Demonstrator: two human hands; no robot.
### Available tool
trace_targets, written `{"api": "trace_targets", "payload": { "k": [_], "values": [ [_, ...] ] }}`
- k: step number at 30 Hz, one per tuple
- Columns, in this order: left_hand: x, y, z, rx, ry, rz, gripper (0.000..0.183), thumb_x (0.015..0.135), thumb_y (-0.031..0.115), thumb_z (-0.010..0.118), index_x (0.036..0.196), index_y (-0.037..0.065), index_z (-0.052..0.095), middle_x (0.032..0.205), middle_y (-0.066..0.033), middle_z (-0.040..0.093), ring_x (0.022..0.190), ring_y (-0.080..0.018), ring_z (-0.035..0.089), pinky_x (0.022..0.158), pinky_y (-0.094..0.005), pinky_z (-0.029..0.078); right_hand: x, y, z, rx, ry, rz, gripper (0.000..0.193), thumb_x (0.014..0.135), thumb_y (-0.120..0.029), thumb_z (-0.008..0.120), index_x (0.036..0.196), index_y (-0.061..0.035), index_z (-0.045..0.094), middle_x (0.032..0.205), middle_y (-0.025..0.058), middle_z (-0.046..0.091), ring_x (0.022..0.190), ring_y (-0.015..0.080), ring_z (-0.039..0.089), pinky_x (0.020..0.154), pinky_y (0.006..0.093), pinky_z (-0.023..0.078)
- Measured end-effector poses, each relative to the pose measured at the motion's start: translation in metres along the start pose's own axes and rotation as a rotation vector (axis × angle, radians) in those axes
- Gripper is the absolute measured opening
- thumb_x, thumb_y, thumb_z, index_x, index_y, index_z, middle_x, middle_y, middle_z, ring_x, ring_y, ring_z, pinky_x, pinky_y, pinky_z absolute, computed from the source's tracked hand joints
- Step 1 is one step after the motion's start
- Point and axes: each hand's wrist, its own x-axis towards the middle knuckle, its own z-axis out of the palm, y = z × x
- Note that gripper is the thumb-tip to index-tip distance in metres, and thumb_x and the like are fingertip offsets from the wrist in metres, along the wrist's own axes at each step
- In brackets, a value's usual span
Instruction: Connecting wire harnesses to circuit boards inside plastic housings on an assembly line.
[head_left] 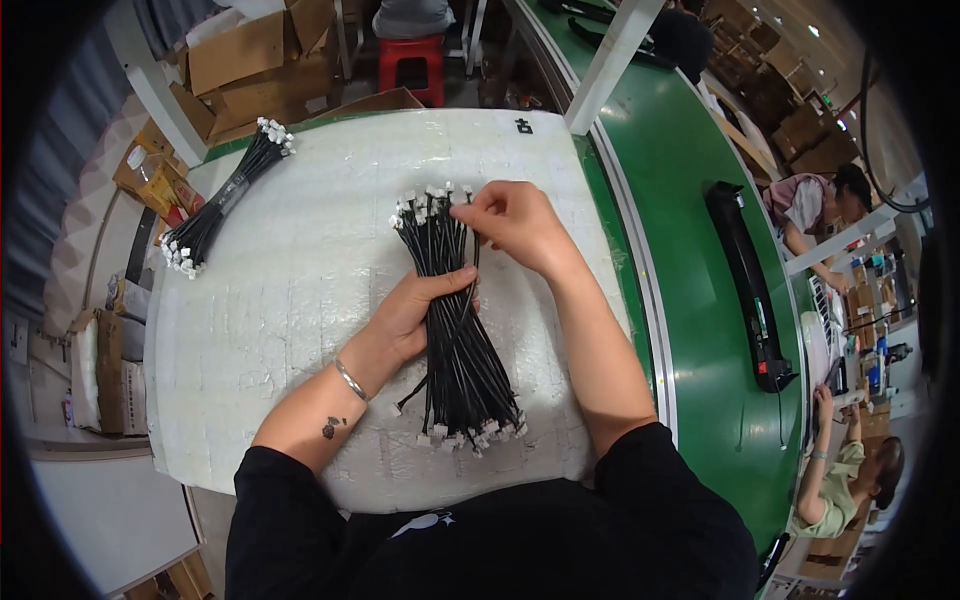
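A bundle of thin black cables [460,345] with white plug connectors at both ends lies over the padded white table top [280,330]. My left hand [412,312] is wrapped round its middle, thumb across the front. At the bundle's far right end, the fingers of my right hand [512,222] are pinched on a single cable just below its white connector. One cable end [398,408] sticks out to the left at the near end. Another cable bundle [225,200], bound round its middle, rests at the table's far left.
Along the right runs a green conveyor belt [690,330] with a long black housing [745,290] on it. White posts [612,65] rise at the table's far corners. Cardboard boxes [240,65] and a red stool [411,65] stand beyond. Two people work right of the belt.
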Motion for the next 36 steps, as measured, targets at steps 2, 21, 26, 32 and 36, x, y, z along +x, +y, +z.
{"api": "trace_targets", "payload": {
  "k": [2, 21, 26, 32, 36],
  "values": [
    [0.001, 0.0, 0.004, 0.058, -0.052, 0.08, 0.009, 0.083, 0.011, 0.06, 0.082, 0.003, 0.055, 0.071, -0.0048, 0.056, 0.066, -0.0172, 0.059, 0.065, -0.0293, 0.052, 0.007, 0.004, -0.002, 0.098, -0.134, 0.019, 0.021, 0.082, -0.02, 0.062, 0.076, -0.0002, 0.059, 0.066, 0.0033, 0.059, 0.057, 0.0103, 0.057, 0.051, 0.021, 0.044],
    [0.005, -0.002, -0.009, 0.021, -0.032, 0.093, 0.007, 0.082, 0.012, 0.056, 0.082, 0.006, 0.052, 0.073, -0.0027, 0.053, 0.069, -0.0132, 0.053, 0.066, -0.029, 0.046, -0.022, 0.026, -0.007, -0.418, 0.521, -0.878, 0.011, 0.072, -0.013, 0.051, 0.077, -0.0043, 0.055, 0.072, 0.0137, 0.054, 0.068, 0.0296, 0.055, 0.057, 0.0381, 0.045],
    [0.0, -0.002, -0.029, -0.029, -0.131, 0.117, 0.01, 0.088, 0.011, 0.051, 0.093, 0.002, 0.054, 0.079, -0.003, 0.055, 0.072, -0.0116, 0.054, 0.069, -0.0267, 0.048, -0.019, 0.08, 0.049, -0.663, 0.475, -0.513, 0.014, 0.071, -0.016, 0.055, 0.063, -0.0065, 0.059, 0.075, 0.0103, 0.053, 0.068, 0.0256, 0.059, 0.055, 0.0381, 0.047],
    [-0.012, -0.008, -0.008, 0.126, -0.09, 0.11, 0.013, 0.083, 0.008, 0.052, 0.094, 0.001, 0.055, 0.083, -0.0055, 0.059, 0.077, -0.015, 0.057, 0.074, -0.0265, 0.048, -0.083, 0.075, 0.047, -0.749, 0.496, -0.446, 0.01, 0.066, -0.015, 0.057, 0.062, -0.0058, 0.06, 0.073, 0.0105, 0.051, 0.067, 0.0263, 0.059, 0.054, 0.0382, 0.047],
    [-0.002, -0.003, -0.026, 0.161, -0.057, 0.114, 0.02, 0.082, 0.008, 0.054, 0.101, 0.002, 0.056, 0.088, -0.0066, 0.059, 0.08, -0.0149, 0.057, 0.075, -0.0276, 0.048, -0.096, 0.078, 0.057, -0.759, 0.572, -0.503, 0.01, 0.062, -0.015, 0.058, 0.059, -0.0059, 0.061, 0.071, 0.0108, 0.05, 0.064, 0.0267, 0.058, 0.053, 0.0381, 0.047]
  ]
}}
